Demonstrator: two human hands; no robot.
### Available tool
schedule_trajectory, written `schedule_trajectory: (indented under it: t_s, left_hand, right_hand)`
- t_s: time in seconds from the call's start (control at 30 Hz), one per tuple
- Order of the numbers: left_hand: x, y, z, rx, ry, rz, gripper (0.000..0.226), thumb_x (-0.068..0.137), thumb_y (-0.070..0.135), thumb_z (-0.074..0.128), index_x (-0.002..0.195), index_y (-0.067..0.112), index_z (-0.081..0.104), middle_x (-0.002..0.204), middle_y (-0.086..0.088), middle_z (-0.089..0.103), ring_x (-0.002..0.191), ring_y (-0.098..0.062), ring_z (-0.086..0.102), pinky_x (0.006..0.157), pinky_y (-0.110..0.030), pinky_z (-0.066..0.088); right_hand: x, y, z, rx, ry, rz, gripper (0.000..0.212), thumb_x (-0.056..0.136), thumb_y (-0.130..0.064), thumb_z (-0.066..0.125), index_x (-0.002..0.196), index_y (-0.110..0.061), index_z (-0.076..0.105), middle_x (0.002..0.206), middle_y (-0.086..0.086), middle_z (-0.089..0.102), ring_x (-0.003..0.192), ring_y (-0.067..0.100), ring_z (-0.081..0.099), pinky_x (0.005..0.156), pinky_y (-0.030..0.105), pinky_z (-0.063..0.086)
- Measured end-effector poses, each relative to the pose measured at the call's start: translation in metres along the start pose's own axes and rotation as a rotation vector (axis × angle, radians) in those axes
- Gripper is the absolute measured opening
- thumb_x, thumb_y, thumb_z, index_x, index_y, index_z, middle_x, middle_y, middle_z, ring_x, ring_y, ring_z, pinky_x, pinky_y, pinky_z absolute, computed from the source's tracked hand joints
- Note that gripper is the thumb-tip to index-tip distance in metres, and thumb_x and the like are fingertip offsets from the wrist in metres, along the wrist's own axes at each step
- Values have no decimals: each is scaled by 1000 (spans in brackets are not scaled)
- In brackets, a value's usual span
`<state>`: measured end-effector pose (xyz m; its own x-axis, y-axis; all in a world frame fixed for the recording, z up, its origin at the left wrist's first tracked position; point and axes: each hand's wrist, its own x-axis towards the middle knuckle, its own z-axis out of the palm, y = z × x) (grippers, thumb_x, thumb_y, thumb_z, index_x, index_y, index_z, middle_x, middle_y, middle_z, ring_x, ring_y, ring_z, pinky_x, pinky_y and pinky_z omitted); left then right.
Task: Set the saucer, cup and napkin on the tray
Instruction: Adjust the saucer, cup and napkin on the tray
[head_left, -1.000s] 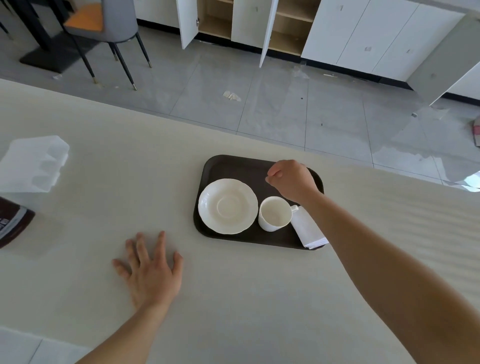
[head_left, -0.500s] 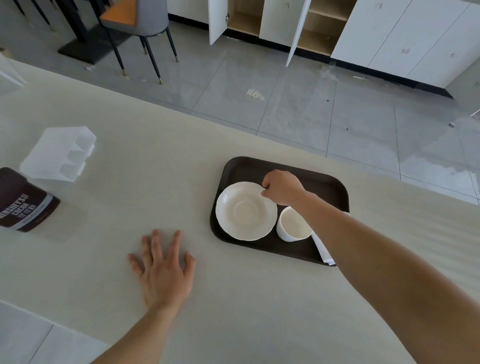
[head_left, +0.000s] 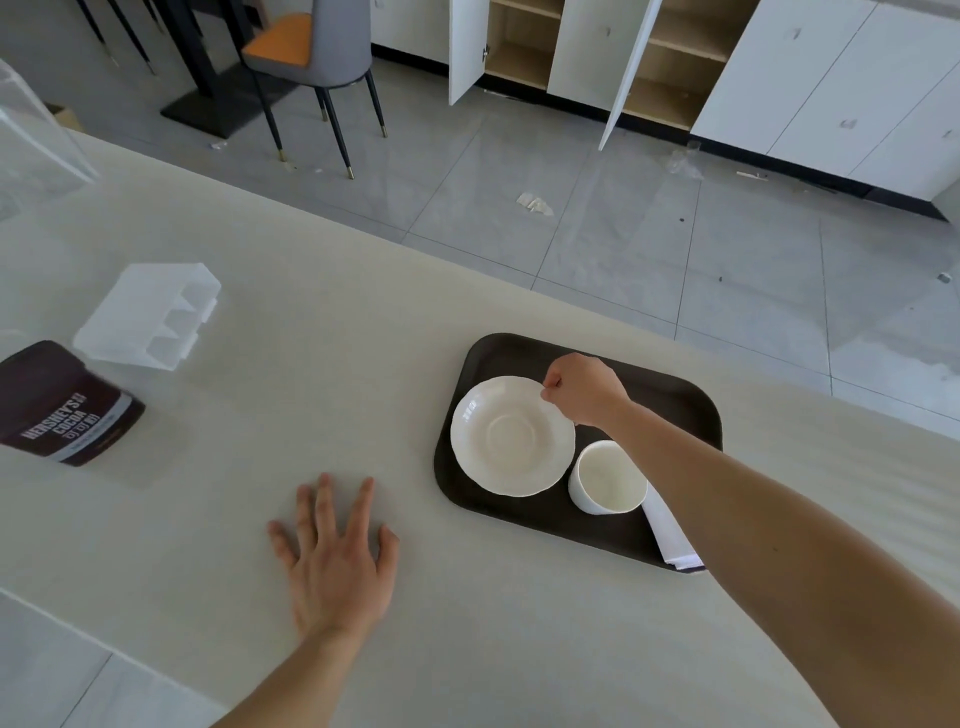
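A dark brown tray (head_left: 675, 400) lies on the pale table. On its left half rests a white saucer (head_left: 509, 436). A white cup (head_left: 608, 475) stands upright just right of the saucer, and a folded white napkin (head_left: 670, 535) lies along the tray's near right edge, partly under my forearm. My right hand (head_left: 584, 387) is closed, pinching the saucer's far right rim. My left hand (head_left: 335, 556) rests flat on the table to the left of the tray, fingers spread, holding nothing.
A brown cocoa can (head_left: 62, 410) lies on its side at the far left, with a clear plastic organizer (head_left: 150, 314) behind it. Beyond the table's far edge are the tiled floor, a chair (head_left: 311, 57) and open white cabinets (head_left: 597, 52).
My right hand moved left from above the cup to the saucer's rim and closed on it. The view shifted, so the tray sits further right. My left hand stayed flat.
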<state>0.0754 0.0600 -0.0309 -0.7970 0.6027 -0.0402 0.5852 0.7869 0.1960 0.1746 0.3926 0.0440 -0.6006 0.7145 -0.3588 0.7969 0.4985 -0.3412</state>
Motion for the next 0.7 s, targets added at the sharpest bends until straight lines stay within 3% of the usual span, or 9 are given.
schedule_trajectory:
  t_s: [0.3,0.7]
  left_hand:
    - [0,2,-3,16,-7,-8,61,86,45,32,143,30,47,156,-17,34,149,-36,21,118,-62,9]
    - [-1,2,-2,17,-16,-7,60,86,45,33,144,31,46,157,-16,32,149,-35,18,119,-63,8]
  right_hand:
    - [13,6,-9,37,15,73,13,92,-20,59,89,-15,71,81,7,73,68,24,71,66,32,57]
    - [13,15,-5,211,102,201,13,94,-19,58,92,-13,69,76,10,75,66,27,74,74,41,62]
